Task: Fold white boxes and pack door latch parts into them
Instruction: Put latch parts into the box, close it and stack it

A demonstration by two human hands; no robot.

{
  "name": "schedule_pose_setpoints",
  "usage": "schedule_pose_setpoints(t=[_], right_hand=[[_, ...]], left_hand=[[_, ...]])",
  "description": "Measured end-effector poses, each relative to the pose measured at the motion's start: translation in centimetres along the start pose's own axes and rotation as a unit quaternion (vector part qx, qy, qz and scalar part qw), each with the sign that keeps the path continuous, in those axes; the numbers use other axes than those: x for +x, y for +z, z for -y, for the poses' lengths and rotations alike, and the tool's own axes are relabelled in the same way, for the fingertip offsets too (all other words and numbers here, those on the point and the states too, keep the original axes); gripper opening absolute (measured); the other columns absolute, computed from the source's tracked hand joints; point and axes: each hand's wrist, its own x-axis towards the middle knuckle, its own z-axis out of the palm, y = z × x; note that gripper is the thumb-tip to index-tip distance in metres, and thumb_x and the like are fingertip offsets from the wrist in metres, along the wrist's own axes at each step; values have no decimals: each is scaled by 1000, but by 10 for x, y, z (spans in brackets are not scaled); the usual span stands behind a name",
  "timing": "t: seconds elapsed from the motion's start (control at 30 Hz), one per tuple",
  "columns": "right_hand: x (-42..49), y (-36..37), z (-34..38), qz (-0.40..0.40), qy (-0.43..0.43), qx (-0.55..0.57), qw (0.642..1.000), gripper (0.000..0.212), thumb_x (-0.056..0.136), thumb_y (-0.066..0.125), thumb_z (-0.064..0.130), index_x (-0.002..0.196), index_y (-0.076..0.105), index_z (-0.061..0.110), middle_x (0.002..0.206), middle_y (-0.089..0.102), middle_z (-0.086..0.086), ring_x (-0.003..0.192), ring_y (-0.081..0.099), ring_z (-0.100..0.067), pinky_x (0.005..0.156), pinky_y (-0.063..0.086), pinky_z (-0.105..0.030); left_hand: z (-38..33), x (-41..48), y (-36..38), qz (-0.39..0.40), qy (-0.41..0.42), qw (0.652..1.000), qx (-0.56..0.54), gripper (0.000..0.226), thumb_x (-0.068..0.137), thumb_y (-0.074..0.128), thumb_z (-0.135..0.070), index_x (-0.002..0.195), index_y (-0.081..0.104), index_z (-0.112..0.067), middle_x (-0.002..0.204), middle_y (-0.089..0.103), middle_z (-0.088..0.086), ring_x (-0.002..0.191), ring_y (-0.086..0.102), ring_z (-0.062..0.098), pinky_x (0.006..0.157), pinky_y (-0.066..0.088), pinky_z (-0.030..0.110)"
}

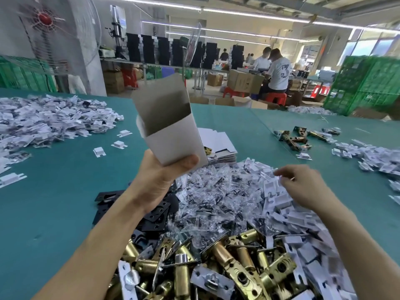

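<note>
White box (173,137) up in the air over the teal worktop (60,191), opened out, mouth upward, top leaning left, one flap standing at the far side. Left grip (160,178) grasps its lower end: thumb across the near face, fingers hidden behind. Box interior looks grey; can't see what's in it. Right grip (303,185) is low on the right, fingers bent down onto a heap of white plastic pieces (283,213). Fingertips are blurred, so cannot tell if it pinches one or only touches. Between the two forearms is a heap of small clear bags (216,202) with dark bits inside. Nearest the camera, a pile of brass latch bolts (218,265), some with white faceplates. Black plates (155,217) lie under the left wrist, beside the bags. Behind the box, a stack of flat box blanks (220,146) on the worktop. Far left, another spread of white pieces (47,122); far right, a few loose latches (296,137). Background: green crates (368,83), a fan (45,20), people (278,72) seated well away.
</note>
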Motion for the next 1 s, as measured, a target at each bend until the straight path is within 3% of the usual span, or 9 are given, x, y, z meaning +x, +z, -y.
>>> schedule_pose_setpoints(t=[0.1, 0.2, 0.37, 0.53, 0.6, 0.77, 0.83, 0.9, 1.0], right_hand=[[-3, 11, 3, 31, 3, -72, 997, 31, 92, 62, 32, 120, 68, 20, 104, 69, -4, 94, 63, -22, 85, 53, -35], [-2, 20, 11, 14, 11, -167, 986, 43, 84, 66, 46, 120, 64, 22, 112, 69, -4, 106, 62, -26, 85, 54, -37], [4, 28, 17, 8, 36, -219, 975, 34, 80, 67, 39, 105, 63, 17, 104, 67, -6, 98, 60, -28, 81, 54, -36], [8, 30, 20, -20, 5, -189, 982, 30, 84, 67, 23, 113, 59, 29, 109, 65, -3, 105, 57, -27, 90, 44, -40], [7, 29, 22, -35, -9, -163, 986, 24, 86, 63, 19, 108, 63, 29, 105, 68, -1, 100, 61, -26, 87, 48, -39], [0, 11, 50, -90, -95, 51, 990, 11, 87, 72, 19, 97, 69, 21, 91, 71, -1, 80, 65, -16, 77, 57, -38], [-9, -4, 80, -118, -167, 206, 957, 10, 85, 75, 23, 89, 66, 23, 86, 69, 6, 76, 67, -9, 73, 58, -28], [-24, -22, 114, -147, -265, 346, 888, 9, 86, 73, 18, 88, 64, 20, 86, 68, 6, 77, 69, -9, 72, 59, -26], [-43, -37, 150, -207, -391, 402, 801, 14, 89, 70, 7, 98, 62, 13, 93, 68, 3, 84, 71, -12, 75, 58, -24]], left_hand=[[3, 0, -1, -13, -19, 1000, 5, 42, 60, 95, -20, 98, 78, -29, 103, 74, 2, 106, 69, 20, 83, 58, 29], [6, -1, 0, -25, -34, 999, 21, 29, 72, 81, -12, 100, 77, -18, 106, 74, 10, 99, 71, 29, 68, 61, 35], [4, -1, 0, -43, -37, 998, 17, 31, 76, 77, -13, 106, 71, -15, 104, 74, 8, 93, 73, 28, 61, 61, 35], [6, 0, -3, -44, -27, 999, 10, 37, 70, 81, -13, 106, 71, -14, 110, 74, 11, 103, 71, 33, 75, 61, 39], [7, 1, -4, -36, -25, 999, 13, 35, 69, 81, -7, 102, 74, -17, 110, 73, 12, 107, 70, 33, 81, 61, 40], [8, 0, -1, -26, -14, 997, 78, 35, 68, 80, -7, 92, 78, -32, 98, 73, 0, 104, 67, 21, 93, 55, 40], [7, 0, 1, -28, -10, 996, 89, 38, 69, 78, -8, 91, 78, -38, 93, 72, -5, 99, 66, 17, 92, 54, 41], [7, 0, 3, -31, -9, 993, 114, 32, 70, 78, -9, 92, 77, -32, 91, 71, -2, 93, 65, 17, 88, 53, 44], [9, 0, 2, -32, -7, 985, 170, 17, 81, 80, -4, 88, 73, -18, 84, 70, -2, 84, 63, 12, 76, 54, 37]])
